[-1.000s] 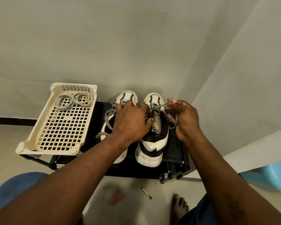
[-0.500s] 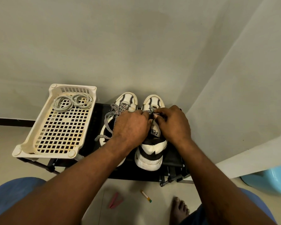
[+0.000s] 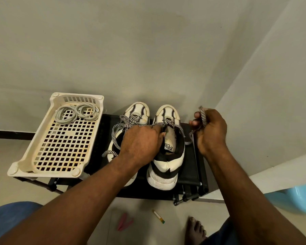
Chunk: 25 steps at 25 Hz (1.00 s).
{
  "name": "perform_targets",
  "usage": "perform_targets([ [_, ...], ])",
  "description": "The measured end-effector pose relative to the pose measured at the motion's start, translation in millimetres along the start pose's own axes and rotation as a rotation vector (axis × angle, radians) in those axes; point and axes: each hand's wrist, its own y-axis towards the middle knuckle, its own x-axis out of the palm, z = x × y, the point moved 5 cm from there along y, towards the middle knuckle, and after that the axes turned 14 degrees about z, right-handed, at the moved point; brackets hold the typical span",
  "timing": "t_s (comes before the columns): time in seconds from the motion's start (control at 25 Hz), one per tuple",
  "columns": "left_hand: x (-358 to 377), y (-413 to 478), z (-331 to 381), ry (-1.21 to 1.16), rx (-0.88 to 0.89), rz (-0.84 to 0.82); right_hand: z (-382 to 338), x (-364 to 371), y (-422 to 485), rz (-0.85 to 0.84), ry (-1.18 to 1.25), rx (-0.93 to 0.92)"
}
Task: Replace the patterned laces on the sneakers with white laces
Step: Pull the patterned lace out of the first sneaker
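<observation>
Two white-and-black sneakers stand side by side on a black rack (image 3: 189, 167), toes to the wall. My left hand (image 3: 141, 144) grips the right sneaker (image 3: 168, 156) at its tongue and upper eyelets. My right hand (image 3: 210, 128) pinches the black-and-white patterned lace (image 3: 202, 115) pulled out to the right of that shoe. The left sneaker (image 3: 136, 114) has loose patterned laces (image 3: 117, 131) hanging over its side. Coiled white laces (image 3: 76, 113) lie at the far end of a cream plastic basket (image 3: 34, 156).
The basket sits on the rack's left part. A wall corner stands close behind and to the right. On the floor lie a pink clip (image 3: 124, 221) and a small stick (image 3: 158, 216); my bare foot (image 3: 194, 230) is below. A blue tub (image 3: 297, 198) is at far right.
My right hand has moved from the right sneaker's eyelets out to the right, drawing the patterned lace with it. My left hand stays on the shoe.
</observation>
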Motion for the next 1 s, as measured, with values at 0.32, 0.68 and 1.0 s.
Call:
perform_targets([
  [0.32,0,1,1,-0.06,-0.057,0.036,11,9,-18,-0.012,-1.129,-0.87],
  [0.68,5,22,13,-0.058,0.013,0.038,25,1,-15,-0.134,-1.153,-0.647],
  [1.0,18,28,14,-0.023,0.06,-0.09,37,-17,6,0.036,-0.825,-0.271],
])
